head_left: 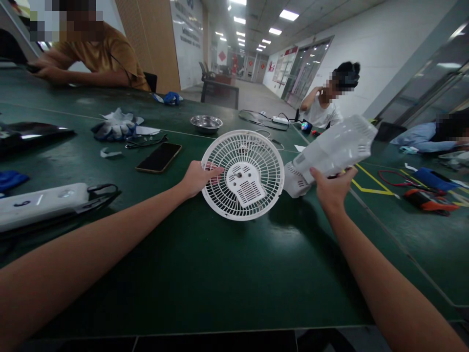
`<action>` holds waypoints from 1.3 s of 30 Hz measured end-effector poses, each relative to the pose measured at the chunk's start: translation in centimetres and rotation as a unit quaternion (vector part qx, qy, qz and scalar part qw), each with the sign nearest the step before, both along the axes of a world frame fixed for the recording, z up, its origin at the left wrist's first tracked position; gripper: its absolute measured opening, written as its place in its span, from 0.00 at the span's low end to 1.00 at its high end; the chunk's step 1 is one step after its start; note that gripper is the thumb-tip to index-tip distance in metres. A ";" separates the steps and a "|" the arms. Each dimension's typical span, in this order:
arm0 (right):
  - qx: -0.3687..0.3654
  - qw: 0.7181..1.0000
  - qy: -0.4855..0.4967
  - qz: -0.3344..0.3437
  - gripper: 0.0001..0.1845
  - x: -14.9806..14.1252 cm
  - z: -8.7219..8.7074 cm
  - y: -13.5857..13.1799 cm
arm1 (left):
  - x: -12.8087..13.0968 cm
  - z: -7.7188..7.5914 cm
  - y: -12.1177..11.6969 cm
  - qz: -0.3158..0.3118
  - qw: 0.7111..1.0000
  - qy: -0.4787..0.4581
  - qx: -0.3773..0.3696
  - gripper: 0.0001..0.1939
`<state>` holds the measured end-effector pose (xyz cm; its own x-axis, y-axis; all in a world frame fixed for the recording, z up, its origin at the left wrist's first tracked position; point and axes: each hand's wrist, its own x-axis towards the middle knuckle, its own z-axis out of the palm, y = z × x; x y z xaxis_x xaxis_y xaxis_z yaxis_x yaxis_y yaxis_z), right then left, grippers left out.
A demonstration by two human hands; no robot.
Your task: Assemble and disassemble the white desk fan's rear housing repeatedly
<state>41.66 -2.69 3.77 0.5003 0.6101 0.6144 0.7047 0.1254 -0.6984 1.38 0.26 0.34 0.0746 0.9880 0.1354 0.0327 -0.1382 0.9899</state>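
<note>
In the middle of the view, a round white fan grille [245, 177] faces me, with a slotted plate and a small metal shaft at its centre. My left hand [201, 179] grips its left rim, thumb on the front and fingers showing through the bars behind. To the right, my right hand [333, 189] is closed around a long white plastic fan body [331, 149], held tilted with its far end up. The body's vented lower end lies close to the grille's right edge; I cannot tell whether they are joined. Both are held above the green table [227, 278].
Left of the grille lie a phone [159, 157], gloves [116, 125] and a white elongated device [44, 205]. A metal bowl [206, 123] stands behind. An orange-and-black tool [429, 200] and red cables lie at right. Other people sit around the table.
</note>
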 end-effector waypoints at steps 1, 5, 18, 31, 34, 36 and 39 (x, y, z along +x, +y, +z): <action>-0.018 1.000 -0.001 0.007 0.44 -0.5 -0.1 -0.2 | 0.0 0.0 0.0 0.001 1.000 0.002 0.000 0.09; -0.088 0.996 -0.022 0.024 0.46 -1.6 -0.5 -0.7 | 0.1 0.1 -0.2 0.004 1.000 0.002 0.003 0.10; -0.080 0.996 -0.034 0.031 0.47 -2.1 -1.0 -1.1 | 0.1 -0.3 0.2 0.008 1.000 0.006 0.010 0.10; -0.053 0.998 -0.026 -0.009 0.48 -1.3 -0.9 -0.7 | -0.2 -0.3 0.2 0.005 1.000 0.002 -0.003 0.09; -0.020 0.999 -0.014 -0.043 0.48 1.6 -0.7 0.0 | -0.2 -0.5 0.3 0.005 1.000 0.000 -0.003 0.10; -0.018 0.999 0.008 -0.044 0.48 4.0 -0.9 0.5 | -0.3 -0.6 0.4 0.008 1.000 0.000 -0.004 0.10; -0.030 0.999 0.006 -0.029 0.49 6.9 -1.7 1.3 | -0.2 -0.6 0.6 0.010 1.000 -0.004 -0.012 0.09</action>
